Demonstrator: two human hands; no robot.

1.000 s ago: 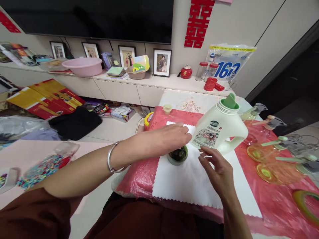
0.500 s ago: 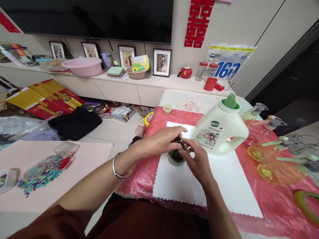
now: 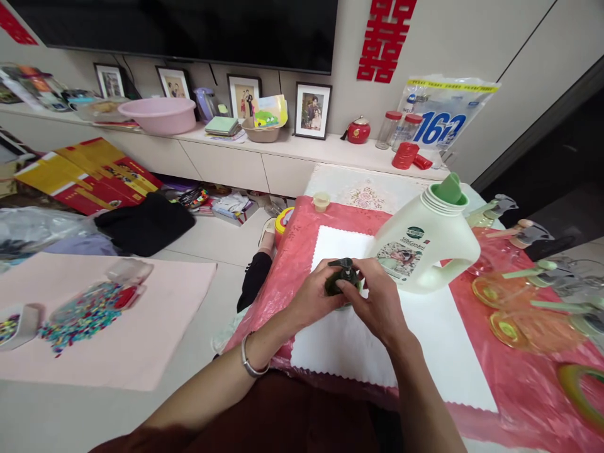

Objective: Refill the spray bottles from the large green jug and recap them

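Head view: both hands meet on a small dark green bottle (image 3: 340,281) with a dark pump top, standing on a white cloth (image 3: 372,333) just left of the jug (image 3: 425,242). The left hand (image 3: 314,297) wraps the bottle's left side, fingers curled around the body, so this grip is clamped on the bottle. The right hand (image 3: 377,302) closes on it from the right, thumb and fingertips pinched at the pump top; this grip is also closed on the bottle. Whether the bottle's base touches the cloth cannot be told, as the hands hide it.

The bottle's long axis runs near upright, pump end up and tilted slightly away from the person. It lies directly between the two grips, and both hands are equally near. The left forearm reaches in from the lower left with a bracelet (image 3: 252,362) at the wrist; the right forearm comes up from the lower edge, wrist bent inward toward the bottle.

The jug stands upright on the cloth's far right corner, green spout up, clear of both hands. The cloth lies on a red sheet (image 3: 509,384) covering the tabletop. Right of the jug lie several spray heads (image 3: 528,234) and orange discs (image 3: 507,327), well apart from the bottle.
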